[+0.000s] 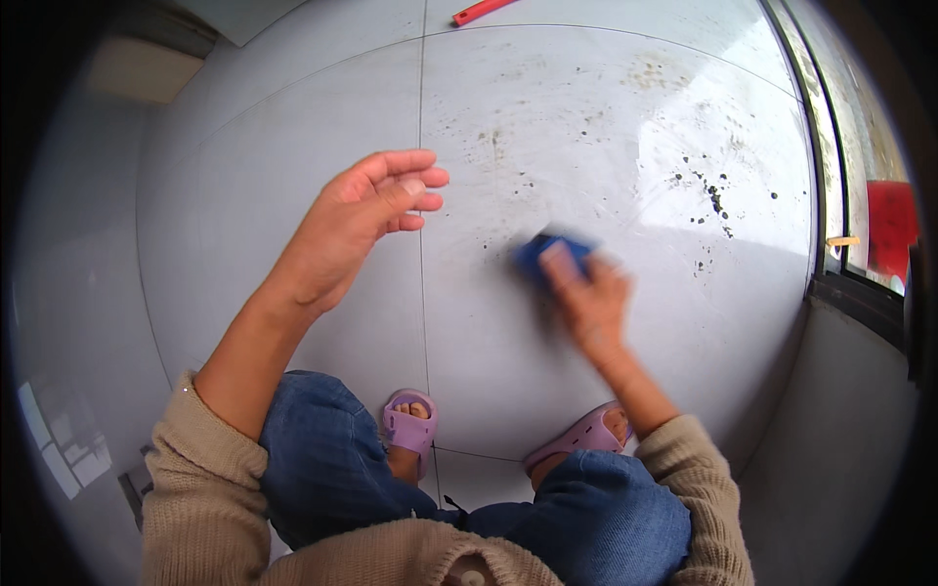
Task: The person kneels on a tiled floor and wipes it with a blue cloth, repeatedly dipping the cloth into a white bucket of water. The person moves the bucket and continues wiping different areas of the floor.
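My right hand [593,300] grips a blue object [555,253], blurred by motion; it could be a scrubbing pad or a brush, I cannot tell which. It is at the pale tiled floor [484,344], right of the long grout line. Dark crumbs [714,198] lie scattered to the right of that hand, and brownish smears [498,146] mark the tile beyond it. Over the tiles on the left, my left hand [385,194] hangs with its fingers loosely curled and apart, holding nothing.
A door frame with a dark track [813,146] edges the floor at right, a red object [890,227] behind it. At the top lies the end of a red handle [484,11]. A cabinet corner [146,69] juts in at upper left. My pink slippers [410,432] stand close below.
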The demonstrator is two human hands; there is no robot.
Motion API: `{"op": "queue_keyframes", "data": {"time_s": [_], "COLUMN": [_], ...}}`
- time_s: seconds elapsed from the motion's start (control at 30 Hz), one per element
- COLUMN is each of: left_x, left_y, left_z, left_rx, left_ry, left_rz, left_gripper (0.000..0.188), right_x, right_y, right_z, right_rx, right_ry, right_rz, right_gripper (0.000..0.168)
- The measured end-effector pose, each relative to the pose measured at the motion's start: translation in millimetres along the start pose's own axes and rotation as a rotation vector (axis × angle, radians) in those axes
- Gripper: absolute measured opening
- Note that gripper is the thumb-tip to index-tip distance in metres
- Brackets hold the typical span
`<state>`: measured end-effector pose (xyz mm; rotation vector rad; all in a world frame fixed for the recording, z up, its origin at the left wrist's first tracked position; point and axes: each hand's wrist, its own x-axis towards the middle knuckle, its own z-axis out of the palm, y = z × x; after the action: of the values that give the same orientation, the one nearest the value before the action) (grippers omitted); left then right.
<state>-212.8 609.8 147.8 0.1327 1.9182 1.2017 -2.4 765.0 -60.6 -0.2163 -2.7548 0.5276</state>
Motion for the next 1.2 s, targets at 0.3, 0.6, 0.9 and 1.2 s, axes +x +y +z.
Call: {"op": "queue_keyframes", "data": {"time_s": [0.3, 0.6, 0.9, 1.2], "left_x": [-20, -4, 43, -16], "left_y": [-26, -37, -159, -291], "left_z": [-28, -30, -31, -36], "left_rx": [0.081, -0.016, -0.744, 0.892], "left_ry": [-0.092, -0.084, 0.007, 0.374], "left_rz": [-0.065, -0.198, -0.139, 0.117], "left_gripper": [0.042, 0.058, 0.055, 0.094], "right_x": [66, 166, 80, -20], "right_y": [-6, 70, -110, -33], "right_z": [55, -2, -82, -173], "right_rx": [0.19, -0.034, 0.646, 0.443], "right_ry": [-0.172, 0.318, -0.55, -0.445], "right_rz": [-0.165, 0.336, -0.19, 0.807], "right_gripper": [0.05, 0.063, 0.056, 0.029]}}
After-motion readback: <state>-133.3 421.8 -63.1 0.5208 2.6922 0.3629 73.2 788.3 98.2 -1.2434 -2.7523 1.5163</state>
